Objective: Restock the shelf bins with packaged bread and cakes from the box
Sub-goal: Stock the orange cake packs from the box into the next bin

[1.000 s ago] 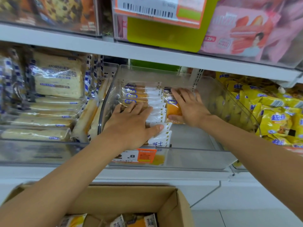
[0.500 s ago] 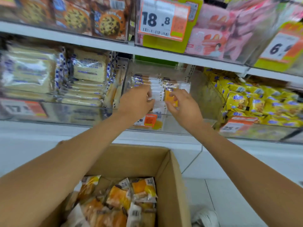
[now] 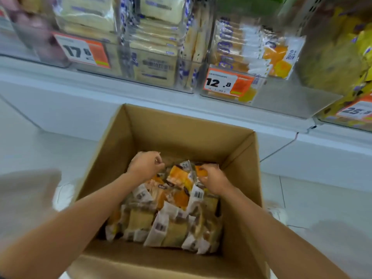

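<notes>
Grip status

Right hand (image 3: 213, 181) is curling its fingers around an orange cake packet (image 3: 201, 170). Left hand (image 3: 146, 165) is hovering, fingers curled, over the packaged cakes (image 3: 173, 228); its hold cannot be told. Both are sitting inside the cardboard box (image 3: 181, 133), below the clear shelf bin (image 3: 291, 97).

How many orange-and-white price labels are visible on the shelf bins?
3: the 17.8 label on the left, the 12.8 label in the middle, the 25.8 label at the right edge. More may be hidden outside the view.
</notes>
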The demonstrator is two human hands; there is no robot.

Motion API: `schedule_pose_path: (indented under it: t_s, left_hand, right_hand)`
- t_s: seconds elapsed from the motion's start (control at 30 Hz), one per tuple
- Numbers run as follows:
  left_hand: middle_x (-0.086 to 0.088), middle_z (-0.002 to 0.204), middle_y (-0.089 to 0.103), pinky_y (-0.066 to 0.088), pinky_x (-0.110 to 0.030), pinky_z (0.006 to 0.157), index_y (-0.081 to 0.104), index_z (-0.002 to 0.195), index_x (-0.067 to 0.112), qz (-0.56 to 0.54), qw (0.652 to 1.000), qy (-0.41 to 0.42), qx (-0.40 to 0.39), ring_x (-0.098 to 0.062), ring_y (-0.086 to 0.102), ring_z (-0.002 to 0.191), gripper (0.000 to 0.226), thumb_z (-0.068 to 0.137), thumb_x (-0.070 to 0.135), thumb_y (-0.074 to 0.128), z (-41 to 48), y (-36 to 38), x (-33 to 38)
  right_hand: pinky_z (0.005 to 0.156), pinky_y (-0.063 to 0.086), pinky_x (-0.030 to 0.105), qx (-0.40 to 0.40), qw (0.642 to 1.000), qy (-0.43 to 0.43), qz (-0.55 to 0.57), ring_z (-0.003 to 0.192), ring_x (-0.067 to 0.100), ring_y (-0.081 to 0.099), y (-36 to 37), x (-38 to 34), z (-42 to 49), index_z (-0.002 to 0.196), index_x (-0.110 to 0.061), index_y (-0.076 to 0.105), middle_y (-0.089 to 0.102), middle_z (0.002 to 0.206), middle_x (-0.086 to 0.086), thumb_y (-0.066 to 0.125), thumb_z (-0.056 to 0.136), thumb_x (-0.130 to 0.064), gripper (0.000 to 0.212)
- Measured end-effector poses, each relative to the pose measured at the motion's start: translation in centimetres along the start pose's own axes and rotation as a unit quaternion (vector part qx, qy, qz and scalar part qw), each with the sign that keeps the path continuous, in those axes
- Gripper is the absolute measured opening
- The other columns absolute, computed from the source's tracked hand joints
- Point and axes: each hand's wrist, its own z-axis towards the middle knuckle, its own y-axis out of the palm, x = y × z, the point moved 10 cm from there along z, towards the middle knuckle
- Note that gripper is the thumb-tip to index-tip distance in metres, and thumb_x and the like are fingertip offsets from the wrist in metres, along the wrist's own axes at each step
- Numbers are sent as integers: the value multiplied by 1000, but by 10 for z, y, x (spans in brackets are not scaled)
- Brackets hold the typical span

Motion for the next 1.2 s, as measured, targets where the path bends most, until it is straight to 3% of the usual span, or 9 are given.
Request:
schedule_pose_path:
  t_s: [0.2, 0.33, 0.47, 0.67, 0.77, 0.9, 1.0, 1.1, 1.2]
  left_hand:
    - [2, 76, 60, 39, -26, 63, 64, 80, 12, -113, 993, -22, -1, -9, 55, 71, 12, 91, 12, 68, 13, 41, -64]
    - [-3, 89, 64, 42, -21, 62, 67, 91, 13, -148, 987, -39, -38, -14, 58, 79, 4, 92, 17, 68, 19, 66, -78]
    - [3, 90, 65, 50, -31, 71, 67, 97, 19, -147, 987, -52, -47, -14, 62, 84, 7, 94, 24, 65, 24, 80, -81]
    - [-2, 95, 64, 52, -36, 79, 65, 101, 19, -162, 982, -67, -64, -18, 63, 89, 8, 94, 22, 64, 24, 89, -75]
    - [-5, 101, 65, 54, -41, 89, 63, 104, 19, -215, 969, -103, -65, -23, 64, 95, 11, 93, 17, 64, 27, 92, -83]
    - [-8, 129, 59, 48, -34, 97, 51, 133, 13, -299, 939, -165, -46, -24, 57, 118, 48, 92, 30, 68, 28, 86, -83]
    - [-7, 148, 46, 43, -37, 107, 29, 152, 18, -469, 843, -215, -149, -25, 48, 133, 93, 78, 53, 73, 19, 99, -61]
    - [-14, 126, 66, 57, -32, 84, 50, 137, 11, -591, 753, -214, -196, -23, 68, 108, 71, 74, 33, 77, 15, 93, -43]
    - [-12, 115, 70, 55, -29, 79, 63, 109, 12, -525, 824, -214, -20, -19, 69, 94, 33, 80, 13, 77, 24, 59, -80]
  right_hand:
    - [116, 31, 43, 5, 992, 98, 82, 143, 28, 26, 58, 71, 54, 148, -26, 35, 27, 155, 4, 79, 77, -36, 84]
    - [116, 27, 47, -56, 988, 132, 51, 146, 31, 21, 108, 90, 69, 154, -32, 16, 17, 161, 0, 55, 93, -41, 73]
    - [116, 25, 45, 17, 990, 121, 63, 141, 28, 30, 98, 73, 68, 137, -24, 52, 37, 152, 2, 52, 97, -29, 40]
    - [102, 45, 42, 34, 903, 301, 306, 129, 33, 49, 105, 100, 66, 148, -12, 29, 49, 142, 15, 76, 84, -22, 80]
    - [83, 49, 33, 26, 874, 283, 394, 102, 24, 60, 101, 89, 67, 122, -8, 57, 64, 123, 11, 76, 80, -4, 45]
    - [86, 47, 35, -1, 845, 216, 489, 104, 17, 57, 79, 61, 68, 123, -17, 52, 61, 122, 0, 72, 84, -1, 47]
    - [96, 52, 41, -80, 830, 134, 536, 108, 20, 65, 64, 15, 68, 129, -13, 53, 67, 121, 2, 78, 78, -5, 57]
    - [97, 52, 38, -185, 815, 56, 547, 112, 22, 65, 58, -24, 64, 134, -15, 52, 67, 123, 6, 75, 80, -8, 59]
    - [98, 48, 29, -142, 868, 64, 472, 115, 13, 61, 46, -4, 70, 141, -21, 46, 61, 129, -1, 74, 84, -22, 63]
